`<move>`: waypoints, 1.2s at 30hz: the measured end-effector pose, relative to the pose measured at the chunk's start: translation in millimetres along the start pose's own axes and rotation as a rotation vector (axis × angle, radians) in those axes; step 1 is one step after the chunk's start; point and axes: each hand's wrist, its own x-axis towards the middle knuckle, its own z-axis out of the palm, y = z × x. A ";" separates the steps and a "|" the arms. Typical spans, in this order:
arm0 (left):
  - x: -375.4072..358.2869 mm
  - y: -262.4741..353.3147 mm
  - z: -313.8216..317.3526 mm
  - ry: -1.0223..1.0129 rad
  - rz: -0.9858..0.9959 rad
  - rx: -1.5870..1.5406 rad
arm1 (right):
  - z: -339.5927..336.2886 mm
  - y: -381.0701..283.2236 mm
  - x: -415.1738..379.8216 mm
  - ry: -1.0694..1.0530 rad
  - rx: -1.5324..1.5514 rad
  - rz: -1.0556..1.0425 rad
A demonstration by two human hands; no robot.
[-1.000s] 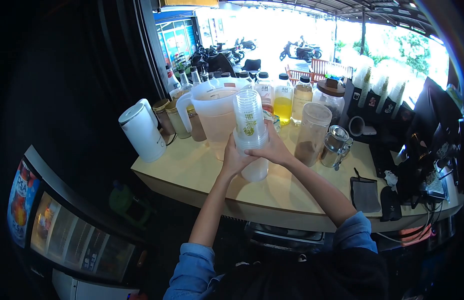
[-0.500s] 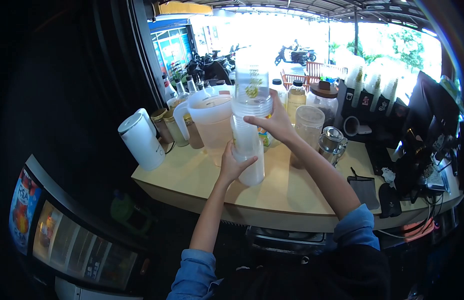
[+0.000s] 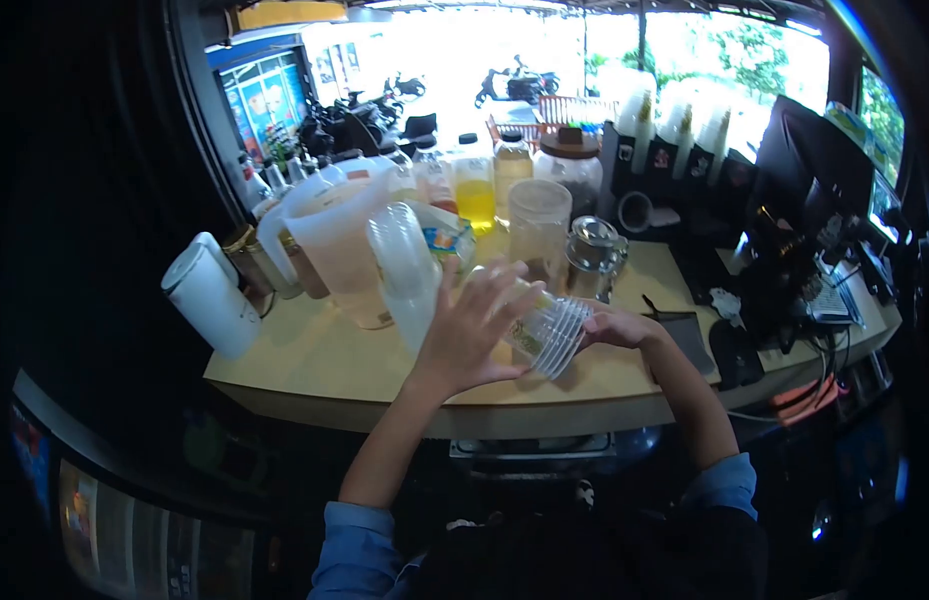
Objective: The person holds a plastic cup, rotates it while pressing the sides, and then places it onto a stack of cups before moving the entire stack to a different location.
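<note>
My right hand (image 3: 616, 328) is closed around the rim end of a short stack of clear plastic cups (image 3: 552, 335), which lies tilted sideways above the counter's front edge. My left hand (image 3: 476, 325) is beside the cups' base end with fingers spread, slightly blurred; whether it touches them is hard to tell. Behind my left hand, a taller stack of clear plastic cups (image 3: 404, 262) stands on the counter, leaning against or close to a big translucent pitcher (image 3: 334, 235).
On the wooden counter (image 3: 304, 370) stand a white kettle (image 3: 212, 300), a clear canister (image 3: 537, 225), a metal-lidded jar (image 3: 592, 255), a bottle of yellow liquid (image 3: 475, 195) and a brown-lidded jar (image 3: 569, 165). Cup holders (image 3: 659, 155) and a dark monitor (image 3: 809, 175) are at right.
The upper cups have come off the taller stack and moved down to the right, turned sideways in my right hand. My left hand has let go of the taller stack. The view has shifted right.
</note>
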 end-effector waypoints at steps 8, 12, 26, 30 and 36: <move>-13.7 17.7 74.5 -0.452 -0.159 -0.310 | 7.6 47.3 -22.4 0.405 -0.130 0.274; -8.2 24.1 82.6 -0.594 -0.341 -0.360 | 32.6 48.8 -33.2 0.610 -0.295 -0.110; -12.0 29.0 105.5 -0.384 -0.277 -0.442 | 54.9 60.9 -20.6 0.838 -0.366 -0.275; -9.9 31.1 103.6 -0.399 -0.304 -0.436 | 44.8 66.0 -31.8 0.931 -0.462 -0.318; -7.5 30.8 102.4 -0.452 -0.291 -0.401 | 33.0 59.6 -44.6 0.795 -0.272 -0.273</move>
